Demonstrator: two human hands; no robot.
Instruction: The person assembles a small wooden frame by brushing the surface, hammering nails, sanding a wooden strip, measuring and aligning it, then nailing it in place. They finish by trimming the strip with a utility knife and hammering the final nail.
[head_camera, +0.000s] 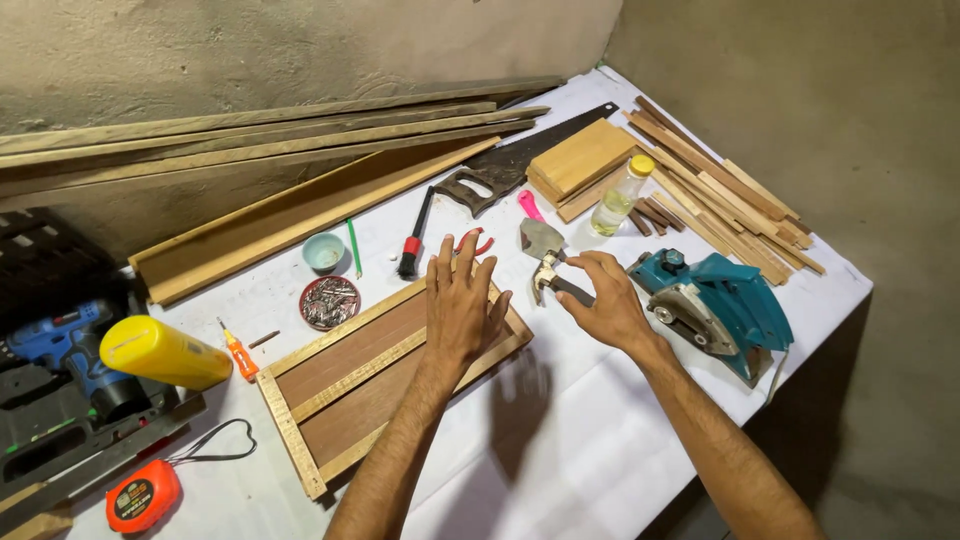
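Resting flat, the person's left hand (462, 305) is pressing with fingers spread on the far end of a shallow rectangular wooden frame with pale edging and dark brown panels (350, 385), which is lying on the white-covered table (560, 450). That hand is gripping nothing; its palm is simply lying on the wood. The frame's long axis is running diagonally, from the near left corner up toward the far right, so its far end is sitting right under the left hand.

The right hand (605, 300) is closing around the dark handle of a steel claw hammer (548, 272), fingers curled narrowly about it. The hammer is lying just beyond the frame's far right corner, its head pointing toward the left hand and its handle running back under the right palm. So the right hand is the nearer one to the tool, the left the nearer to the frame.

Just to the right, a teal electric hand planer (722, 308) is sitting near the table edge. A round tin of small nails (329, 302) is sitting just beyond the frame's far long edge.
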